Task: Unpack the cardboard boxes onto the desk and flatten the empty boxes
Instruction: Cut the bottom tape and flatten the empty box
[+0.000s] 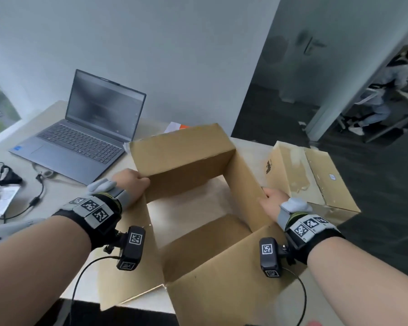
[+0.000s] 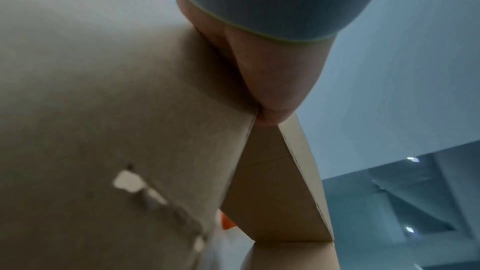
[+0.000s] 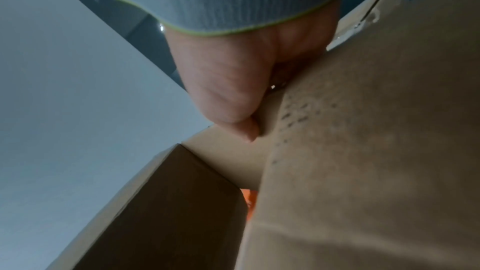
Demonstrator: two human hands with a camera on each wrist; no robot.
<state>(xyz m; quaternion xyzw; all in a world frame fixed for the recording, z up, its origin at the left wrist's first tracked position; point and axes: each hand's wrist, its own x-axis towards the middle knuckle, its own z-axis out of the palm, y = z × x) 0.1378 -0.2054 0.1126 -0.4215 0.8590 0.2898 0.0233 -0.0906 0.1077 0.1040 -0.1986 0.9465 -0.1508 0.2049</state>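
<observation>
The open cardboard box (image 1: 198, 184) stood on the surface (image 1: 57, 118) as a bottomless sleeve, the surface showing through its middle, so it looked emptied and ready to collapse. The left hand (image 1: 132, 182) gripped the box's left wall at its top edge, near the far-left corner; the left wrist view showed the thumb (image 2: 272, 89) clamped against the outer face with the other fingers hidden inside. The right hand (image 1: 271, 201) held the right wall likewise, and the right wrist view showed its thumb (image 3: 233, 100) pinching the cardboard edge.

To flatten it well, the two hands would probably need to push opposite corners toward each other, letting the sleeve shear into a parallelogram along its existing creases rather than crushing a panel. Keeping the loose near flaps (image 1: 222, 278) from folding under would likely give a cleaner, flatter result.

A second cardboard box (image 1: 316, 177), taped and seemingly closed, sat at the surface's right edge just beside the right hand; a careless sweep could nudge it off. An open laptop (image 1: 92, 128) and cables (image 1: 33, 198) lay well to the left.
</observation>
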